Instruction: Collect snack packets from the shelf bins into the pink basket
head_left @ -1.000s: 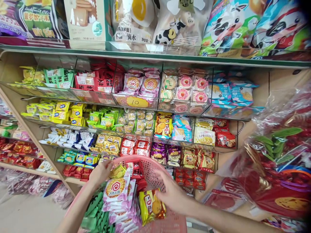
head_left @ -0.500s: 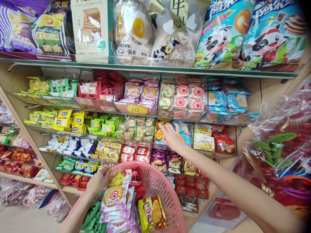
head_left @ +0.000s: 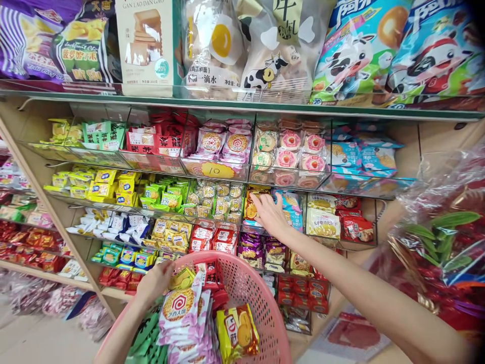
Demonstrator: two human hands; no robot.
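My left hand [head_left: 156, 281] is closed over the left rim of a pink perforated plastic basket [head_left: 261, 298]. Inside the basket lie pink-and-white biscuit packets [head_left: 181, 308], a yellow-and-red biscuit packet [head_left: 238, 331], green packets [head_left: 146, 336] and red packets [head_left: 209, 275]. My right hand [head_left: 273, 215] reaches into a clear shelf compartment with fingers spread, its fingertips at the yellow-orange biscuit packets [head_left: 251, 208]. Blue snack packets [head_left: 291, 206] are just behind and beside it. Whether the fingertips press on a packet is hard to see.
A glass shelf [head_left: 212, 103] above carries large snack bags and a biscuit box [head_left: 149, 48]. Clear-fronted compartments of small packets surround my hands, one with a yellow price tag [head_left: 215, 171]. At the right stands a plastic-wrapped red bundle with green leaves [head_left: 443, 232].
The shelves have shifted slightly right in view as the camera turned. My right hand stays at the same compartment, and the left keeps its hold on the basket.
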